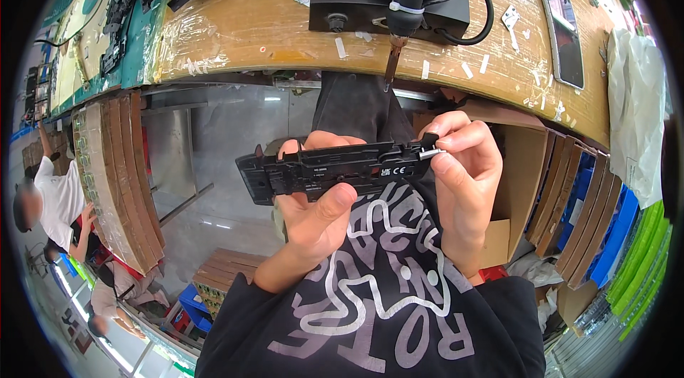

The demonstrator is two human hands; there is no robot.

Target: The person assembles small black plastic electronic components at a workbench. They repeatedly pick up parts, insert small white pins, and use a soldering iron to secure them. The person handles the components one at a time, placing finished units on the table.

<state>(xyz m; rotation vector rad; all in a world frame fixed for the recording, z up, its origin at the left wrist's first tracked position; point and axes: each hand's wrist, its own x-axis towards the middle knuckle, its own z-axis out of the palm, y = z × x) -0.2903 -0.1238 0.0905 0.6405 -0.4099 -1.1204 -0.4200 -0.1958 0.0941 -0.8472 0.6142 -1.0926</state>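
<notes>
A long black plastic housing (328,171) with fine white print is held level above my lap. My left hand (317,214) is closed around it, thumb on the near edge and fingers behind the far edge. At the housing's right end, my right hand (467,164) pinches a small black piece (428,141) between finger and thumb. A short silver pin (432,153) sticks out beside the thumb tip. Whether the small piece is fixed to the housing I cannot tell.
A taped wooden workbench (242,29) lies ahead, bearing a black box (335,4) with coiled cable and a phone (563,29). A blue-and-black tool with a thin metal shaft (393,57) points down over its edge. Cardboard stacks (121,178) stand left; co-workers (60,200) sit beyond.
</notes>
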